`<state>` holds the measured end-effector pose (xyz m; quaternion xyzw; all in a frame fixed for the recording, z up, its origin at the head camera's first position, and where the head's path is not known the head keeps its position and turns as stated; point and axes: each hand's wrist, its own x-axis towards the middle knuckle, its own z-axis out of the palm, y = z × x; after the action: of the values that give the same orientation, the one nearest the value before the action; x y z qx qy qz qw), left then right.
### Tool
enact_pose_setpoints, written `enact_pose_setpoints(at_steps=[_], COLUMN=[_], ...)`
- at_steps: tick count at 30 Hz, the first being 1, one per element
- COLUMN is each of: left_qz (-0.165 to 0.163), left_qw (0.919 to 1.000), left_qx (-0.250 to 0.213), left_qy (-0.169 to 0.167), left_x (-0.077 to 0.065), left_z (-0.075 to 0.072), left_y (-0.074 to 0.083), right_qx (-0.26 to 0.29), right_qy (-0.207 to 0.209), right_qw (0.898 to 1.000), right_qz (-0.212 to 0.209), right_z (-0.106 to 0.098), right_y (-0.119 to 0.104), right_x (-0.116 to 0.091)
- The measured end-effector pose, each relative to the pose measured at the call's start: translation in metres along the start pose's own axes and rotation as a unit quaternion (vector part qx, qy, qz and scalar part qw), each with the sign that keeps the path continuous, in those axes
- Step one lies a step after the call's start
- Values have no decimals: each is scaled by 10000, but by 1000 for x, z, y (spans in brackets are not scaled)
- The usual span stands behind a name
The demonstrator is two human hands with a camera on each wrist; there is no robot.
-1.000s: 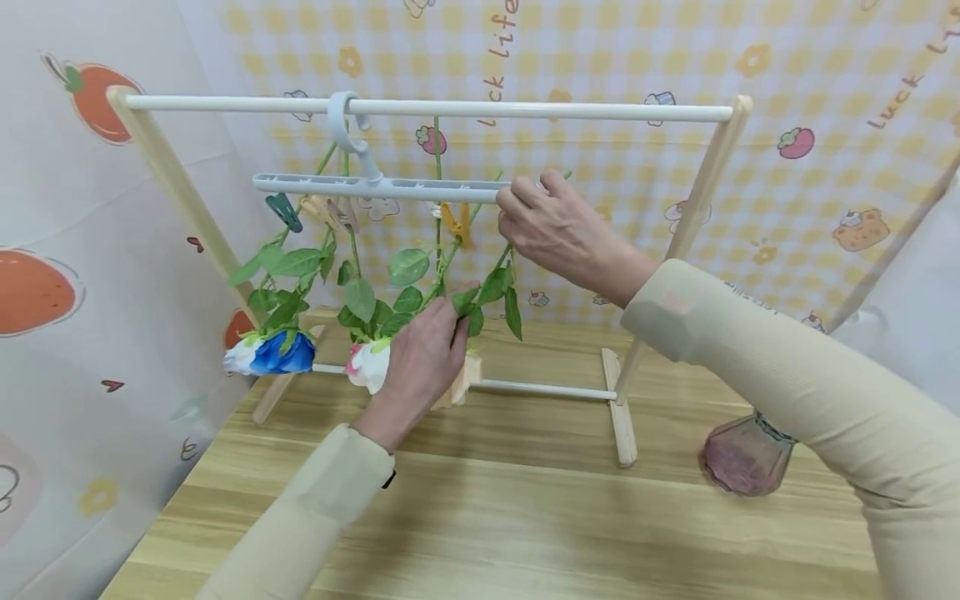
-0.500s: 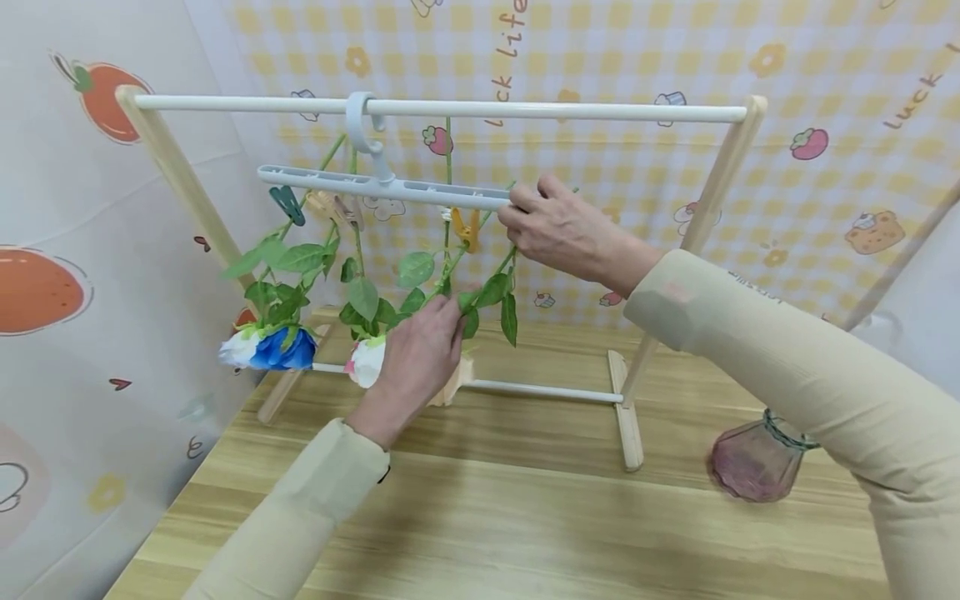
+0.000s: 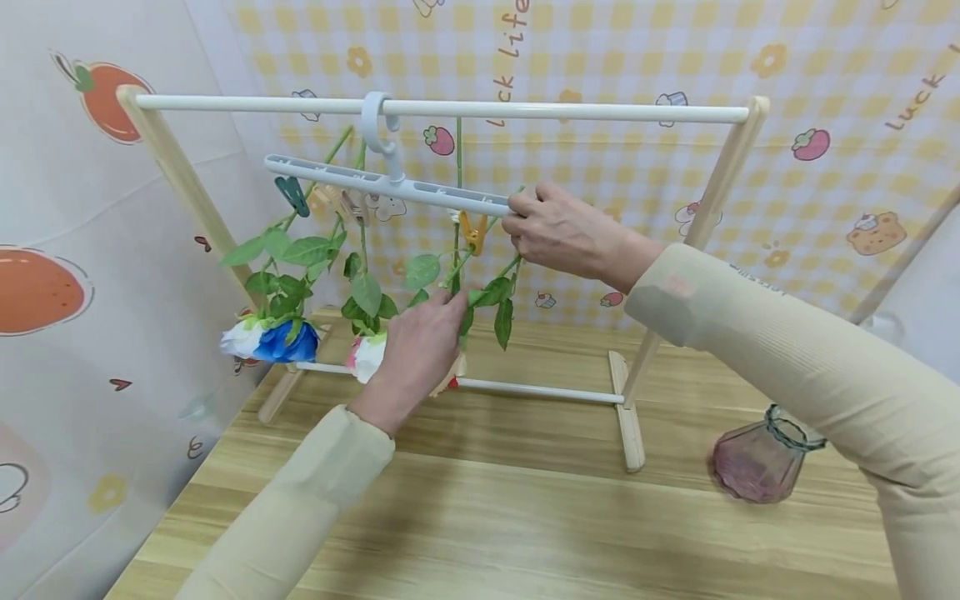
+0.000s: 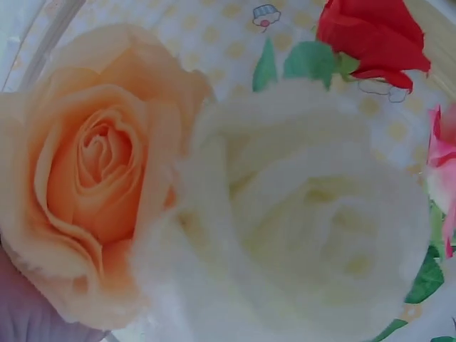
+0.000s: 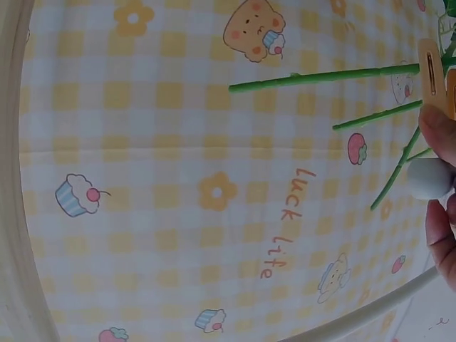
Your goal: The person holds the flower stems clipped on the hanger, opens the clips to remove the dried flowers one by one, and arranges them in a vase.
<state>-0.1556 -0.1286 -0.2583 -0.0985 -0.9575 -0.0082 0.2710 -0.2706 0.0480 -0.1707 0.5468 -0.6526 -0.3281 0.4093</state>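
Note:
My right hand (image 3: 558, 229) grips the right end of a pale blue hanger (image 3: 345, 177) hooked over the white rod (image 3: 570, 110). In the right wrist view, fingertips lie on both sides of the hanger end, one on a beige clothespin (image 5: 429, 75). My left hand (image 3: 423, 342) holds a leafy rose stem (image 3: 495, 292) below; its fingertips are hidden. The left wrist view shows a peach rose (image 4: 100, 164) and a white rose (image 4: 299, 214) close up, with a red rose (image 4: 374, 43) behind. A blue-and-white rose (image 3: 281, 340) hangs head down at left.
A dark green clip (image 3: 292, 196) and a yellow clip (image 3: 473, 233) hang from the hanger. The wooden stand (image 3: 708, 175) rests on the wood-grain table (image 3: 480, 525). A pinkish glass vase (image 3: 761, 458) is at the right, by my right sleeve.
The hanger's hook has slid right along the rod, and its right end has tilted lower. The hanging flowers shifted with it. A bit of red now shows beside my left hand.

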Motion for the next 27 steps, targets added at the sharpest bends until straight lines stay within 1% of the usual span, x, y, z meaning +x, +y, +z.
enact_pose_setpoints(at_steps=[4,9,13,15,18,21,24,27], left_qz=[37,29,-23,-32,-61,-108,-93,-60], left_qw=[9996,9981,9950,9936,9930,9939,9949,9947], left_qx=[85,71,-37,-163,-354,-437,-472,-555], left_qy=[-266,-615,-995,-1115,-1125,-1012,-891,-860], left_x=[4,8,10,9,7,4,3,1], left_z=[-5,-10,-12,-12,-10,-6,-4,-3], left_y=[1,2,2,2,0,-1,-2,-2], right_qx=[19,31,95,96,95,19,-228,-491], right_qy=[-66,-189,-262,-247,-180,-118,11,204], right_qw=[10000,9998,9995,9996,9998,9999,9997,9986], right_qz=[-57,-105,-123,-110,-82,-55,-17,5], right_z=[-1,-2,-1,-1,-1,-1,1,4], right_y=[0,-1,-1,0,0,0,-2,-4], right_x=[1,2,2,3,3,1,-3,-8])
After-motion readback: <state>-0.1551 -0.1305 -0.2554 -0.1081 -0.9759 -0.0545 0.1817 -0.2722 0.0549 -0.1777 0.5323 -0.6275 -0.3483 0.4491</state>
